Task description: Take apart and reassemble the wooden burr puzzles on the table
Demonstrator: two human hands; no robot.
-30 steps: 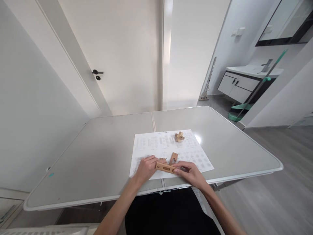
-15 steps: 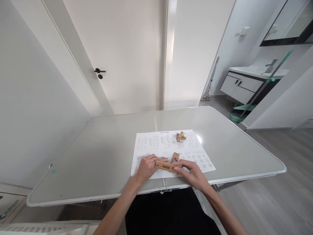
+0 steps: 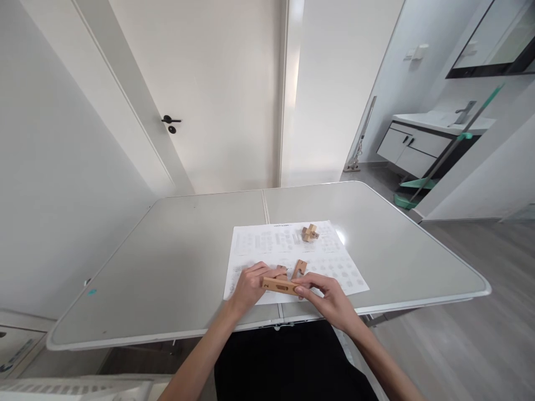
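Note:
Both hands are over the printed sheet, around a long wooden puzzle piece marked 2, with a slot in its side. My right hand pinches the right end between thumb and fingers. My left hand is closed at the left end, its fingers reaching along the back; its thumb is hidden. Just behind the left fingertips, another wooden piece shows in part. A notched wooden piece lies slanted beyond the right fingertips. Farther back on the sheet is an assembled wooden cross-shaped puzzle.
The white paper sheet with faint printed diagrams lies across the seam of a grey folding table. A white door stands behind it. At the right are a washbasin cabinet and a green dustpan.
The long piece has shifted slightly left and turned a little in my hands. Another wooden piece now shows more behind my left fingertips. The cross-shaped puzzle stays in place.

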